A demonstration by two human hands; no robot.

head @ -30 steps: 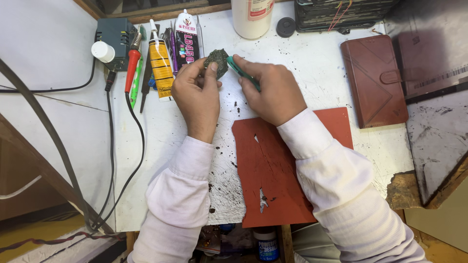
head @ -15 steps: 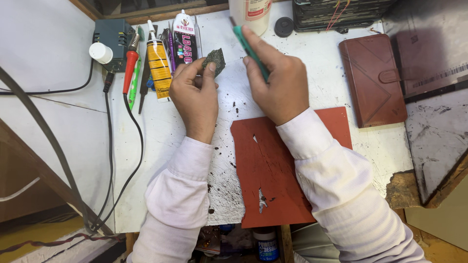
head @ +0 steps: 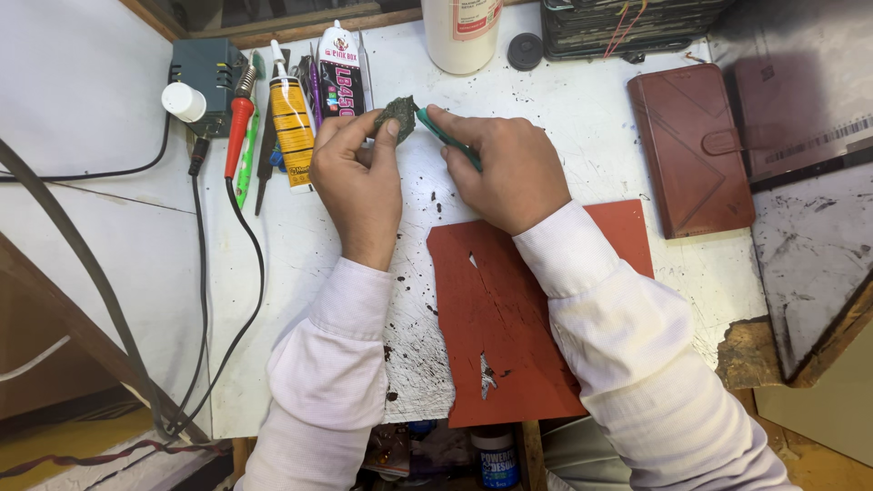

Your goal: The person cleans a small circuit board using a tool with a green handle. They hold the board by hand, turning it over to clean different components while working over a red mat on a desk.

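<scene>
— Green-grey and crusted, what is held over the white bench (head: 582, 136)?

— A small dark lump (head: 397, 115) is pinched between the thumb and fingers of the left hand (head: 359, 182), just above centre in the head view. A teal tool (head: 446, 136) is gripped in the right hand (head: 509, 168), its tip laid against the lump's 3 o'clock edge.

— How are the hands set?

— Both are closed narrowly, the left on the lump, the right on the tool. White sleeves are seen running down toward 6 o'clock.

— What is found around them?

— At 10 o'clock of the left hand, a yellow glue tube (head: 292, 127), a black glue tube (head: 342, 77) and a red-handled iron (head: 237, 127) are laid side by side, with a grey socket box (head: 205, 73) beyond them. A white bottle (head: 462, 32) and a black cap (head: 525, 51) are seen at 12 o'clock. A red mat (head: 509, 327), torn in places, is spread under the right forearm at 6 o'clock. A brown phone case (head: 691, 145) is laid closed at 3 o'clock, well apart from the hands. Dark crumbs are scattered over the bench between the wrists.
</scene>
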